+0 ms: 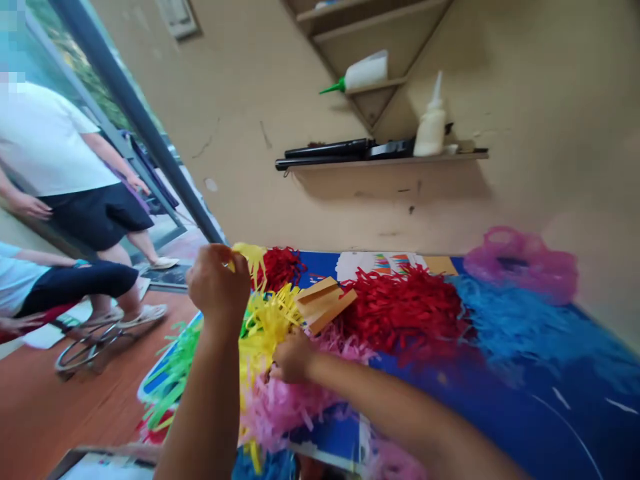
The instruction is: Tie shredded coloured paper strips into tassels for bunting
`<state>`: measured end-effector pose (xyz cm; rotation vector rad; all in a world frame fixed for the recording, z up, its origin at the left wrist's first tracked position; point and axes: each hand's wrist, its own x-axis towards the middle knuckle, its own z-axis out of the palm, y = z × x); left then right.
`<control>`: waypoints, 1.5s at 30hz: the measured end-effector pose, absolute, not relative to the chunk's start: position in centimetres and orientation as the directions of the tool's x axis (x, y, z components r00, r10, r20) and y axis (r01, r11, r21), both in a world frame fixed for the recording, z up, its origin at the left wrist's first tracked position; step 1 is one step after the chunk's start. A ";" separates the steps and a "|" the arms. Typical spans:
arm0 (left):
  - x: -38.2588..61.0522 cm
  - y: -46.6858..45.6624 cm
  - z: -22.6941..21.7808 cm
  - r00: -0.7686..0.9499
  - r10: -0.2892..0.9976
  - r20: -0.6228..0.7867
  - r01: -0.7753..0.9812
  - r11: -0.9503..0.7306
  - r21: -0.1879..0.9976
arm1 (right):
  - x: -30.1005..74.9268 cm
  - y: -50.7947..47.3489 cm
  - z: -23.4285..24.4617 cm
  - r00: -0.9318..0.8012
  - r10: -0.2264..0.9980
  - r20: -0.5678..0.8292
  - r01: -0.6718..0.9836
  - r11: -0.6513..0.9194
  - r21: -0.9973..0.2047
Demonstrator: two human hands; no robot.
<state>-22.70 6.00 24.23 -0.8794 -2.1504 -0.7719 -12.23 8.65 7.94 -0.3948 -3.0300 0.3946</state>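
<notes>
Your left hand (219, 283) grips the yellow fringe (265, 320) up high while your right hand (293, 360) pinches it lower down (just above the pink fringe (280, 400)).

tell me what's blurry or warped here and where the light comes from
Head view: the pink plastic bag and blue shredded paper at right are smeared. Head view: the dark metal door frame leans, wide-angle distortion. Head view: daylight enters there; the wooden wall shelf casts a soft shadow below. Head view: the left hand gripping yellow fringed paper is fairly sharp.
</notes>
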 end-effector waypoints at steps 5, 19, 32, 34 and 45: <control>-15.0 4.5 20.6 0.033 0.529 0.848 0.996 0.050 -0.070 | -4.0 9.8 11.5 -0.886 0.394 0.246 0.010 0.546 -0.837; -0.6 6.2 4.3 0.212 0.782 0.586 0.805 -0.480 0.350 | 22.8 8.2 5.3 0.299 0.899 0.320 0.471 0.152 -0.869; 1.6 5.7 1.0 0.268 0.851 0.452 0.850 -0.429 0.305 | 21.3 6.6 2.0 -0.160 0.884 0.439 0.839 0.356 -0.411; 1.6 5.8 1.0 0.288 0.842 0.456 0.843 -0.448 0.296 | 20.0 6.5 2.0 -0.452 0.819 0.353 0.686 0.572 -0.450; -0.1 5.4 0.6 0.374 0.813 0.446 0.826 -0.511 0.240 | 22.9 9.1 5.2 -0.307 0.944 0.124 0.885 0.331 -0.327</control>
